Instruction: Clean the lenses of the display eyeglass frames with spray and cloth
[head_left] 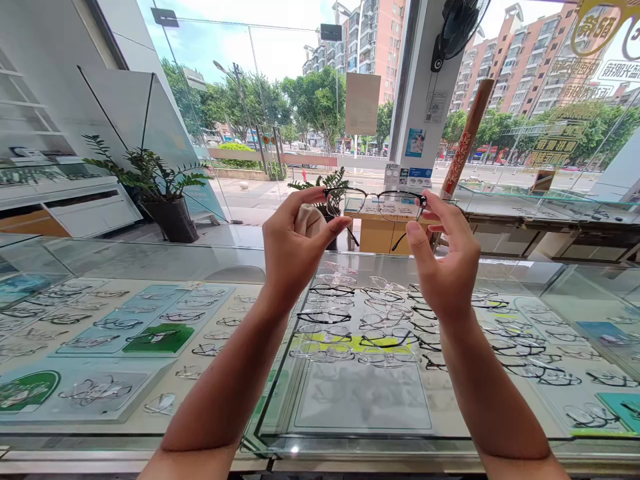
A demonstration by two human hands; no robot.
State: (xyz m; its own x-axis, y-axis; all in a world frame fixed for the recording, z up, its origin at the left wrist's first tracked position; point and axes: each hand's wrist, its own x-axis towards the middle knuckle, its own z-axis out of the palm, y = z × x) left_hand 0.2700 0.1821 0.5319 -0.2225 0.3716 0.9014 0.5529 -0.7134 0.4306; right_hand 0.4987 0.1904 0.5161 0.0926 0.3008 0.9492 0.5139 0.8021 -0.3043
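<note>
I hold the black-browed eyeglasses [387, 193] up ahead of me, above the far edge of the glass-topped desk [150, 257]; my left hand [305, 233] pinches the left end of the frame between curled fingers and thumb, and my right hand [445, 243] does the same at the right end; how hard either thumb presses, I cannot tell. The dark temple tips [399, 241] show below the clear lenses, one toward each side; they look unfolded. I judge the pair very light and springy rather than stiff, with smooth lenses that would smudge or slip under a fingertip; the best hold seems to be the outer corners by the hinges (the thin lower rims look too delicate to squeeze), with an even, gentle pinch from both sides so that nothing twists. Beneath the glass, near and below my hands, lie rows of spectacle frames [325, 317].
</note>
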